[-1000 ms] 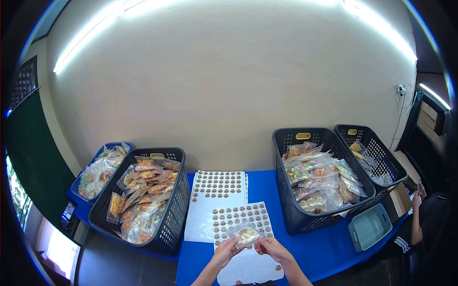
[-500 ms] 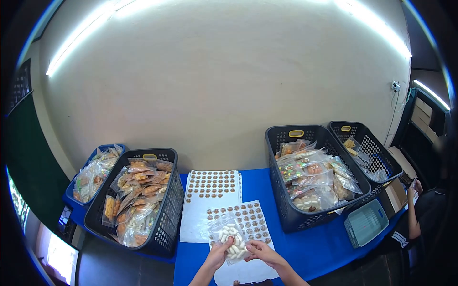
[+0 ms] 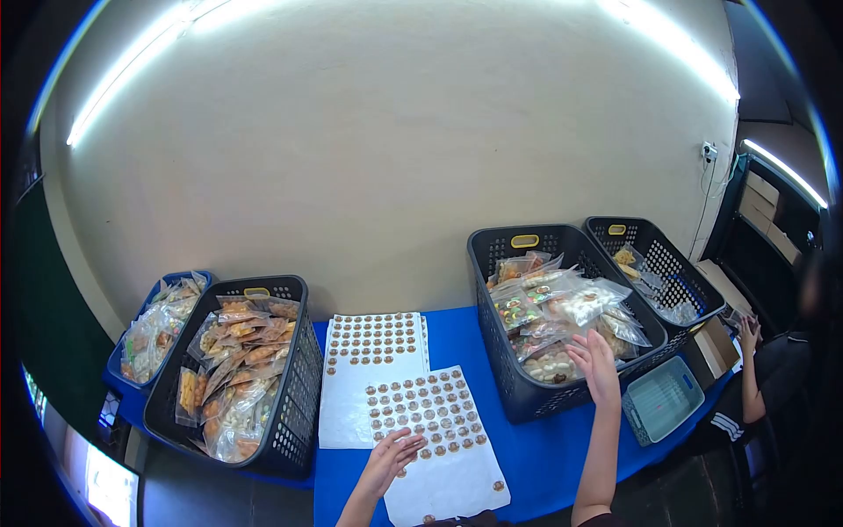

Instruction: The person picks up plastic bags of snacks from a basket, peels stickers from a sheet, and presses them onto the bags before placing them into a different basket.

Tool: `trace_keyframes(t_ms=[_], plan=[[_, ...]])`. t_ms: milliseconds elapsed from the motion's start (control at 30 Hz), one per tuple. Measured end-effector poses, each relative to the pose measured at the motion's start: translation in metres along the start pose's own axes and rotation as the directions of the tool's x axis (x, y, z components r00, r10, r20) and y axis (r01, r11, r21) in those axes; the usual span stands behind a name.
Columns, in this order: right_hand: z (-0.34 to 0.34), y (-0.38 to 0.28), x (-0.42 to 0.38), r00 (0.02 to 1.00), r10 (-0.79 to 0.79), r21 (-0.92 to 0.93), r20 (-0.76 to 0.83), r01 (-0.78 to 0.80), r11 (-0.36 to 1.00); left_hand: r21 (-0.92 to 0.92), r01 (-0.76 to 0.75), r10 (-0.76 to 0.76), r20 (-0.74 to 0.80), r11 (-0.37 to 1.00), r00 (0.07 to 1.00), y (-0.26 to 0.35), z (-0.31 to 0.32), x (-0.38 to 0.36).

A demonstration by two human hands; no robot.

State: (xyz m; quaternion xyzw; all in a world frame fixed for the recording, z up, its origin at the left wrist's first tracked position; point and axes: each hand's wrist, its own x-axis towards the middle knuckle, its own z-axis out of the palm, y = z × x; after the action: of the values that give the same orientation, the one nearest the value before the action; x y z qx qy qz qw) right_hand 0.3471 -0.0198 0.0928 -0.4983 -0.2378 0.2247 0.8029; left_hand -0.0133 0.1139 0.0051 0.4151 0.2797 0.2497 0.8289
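Observation:
My right hand (image 3: pixel 598 367) reaches over the front of the right-hand black basket (image 3: pixel 537 406), fingers spread and holding nothing. Just beyond its fingertips, a clear plastic bag of white oblong pieces (image 3: pixel 584 304) rests on top of the other filled bags. My left hand (image 3: pixel 389 460) hovers low at the left side of a white sheet of round brown stickers (image 3: pixel 446 494), its fingers stretched out and nothing in them. Behind that sheet and partly under it lies a second sticker sheet (image 3: pixel 347 408).
A black basket of snack bags (image 3: pixel 301 413) stands at left, beside a blue basket (image 3: pixel 118 364). Another black basket (image 3: pixel 702 294) sits at far right, near a grey-green crate (image 3: pixel 645 429). A co-worker (image 3: pixel 781 378) is at the right edge. Blue cloth (image 3: pixel 470 338) covers the table.
My right hand has moved right from the sticker sheet to the right basket and let go of the bag of white pieces there. The left hand has released it too and stays near the sheet.

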Motion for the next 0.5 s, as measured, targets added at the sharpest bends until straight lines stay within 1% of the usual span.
trace_keyframes(t_ms=[33,133,200,233,300,367,433,500], plan=[[-0.004,0.002,0.000,0.999,-0.021,-0.071,-0.031,0.019,0.997,0.017,-0.003,0.003,-0.002,1.000,1.000,0.001,-0.004,-0.002],[-0.002,0.006,-0.020,0.999,-0.042,-0.106,-0.002,0.042,0.993,0.055,-0.079,0.084,-0.096,0.995,0.992,0.006,-0.020,-0.010],[-0.004,0.015,-0.036,0.998,-0.058,-0.155,-0.006,0.056,0.986,0.190,-0.188,0.218,-0.149,0.964,0.965,0.021,-0.028,-0.019],[-0.002,0.020,-0.042,0.998,-0.061,-0.174,0.001,0.060,0.983,0.262,-0.235,0.286,-0.178,0.936,0.941,0.034,-0.032,-0.024],[0.012,0.016,-0.062,0.999,-0.033,-0.177,-0.027,0.027,0.984,0.437,-0.379,0.467,-0.111,0.816,0.878,0.068,-0.042,-0.035],[0.017,0.021,-0.075,1.000,0.011,-0.185,0.009,-0.009,0.983,0.519,-0.448,0.572,-0.100,0.728,0.814,0.108,-0.048,-0.050],[0.015,0.033,-0.083,0.998,0.058,-0.206,0.035,-0.050,0.977,0.603,-0.438,0.621,-0.124,0.667,0.774,0.145,-0.056,-0.060],[0.019,0.046,-0.092,0.991,0.115,-0.150,0.073,-0.103,0.983,0.797,-0.309,0.626,-0.108,0.519,0.772,0.174,-0.087,-0.059]])
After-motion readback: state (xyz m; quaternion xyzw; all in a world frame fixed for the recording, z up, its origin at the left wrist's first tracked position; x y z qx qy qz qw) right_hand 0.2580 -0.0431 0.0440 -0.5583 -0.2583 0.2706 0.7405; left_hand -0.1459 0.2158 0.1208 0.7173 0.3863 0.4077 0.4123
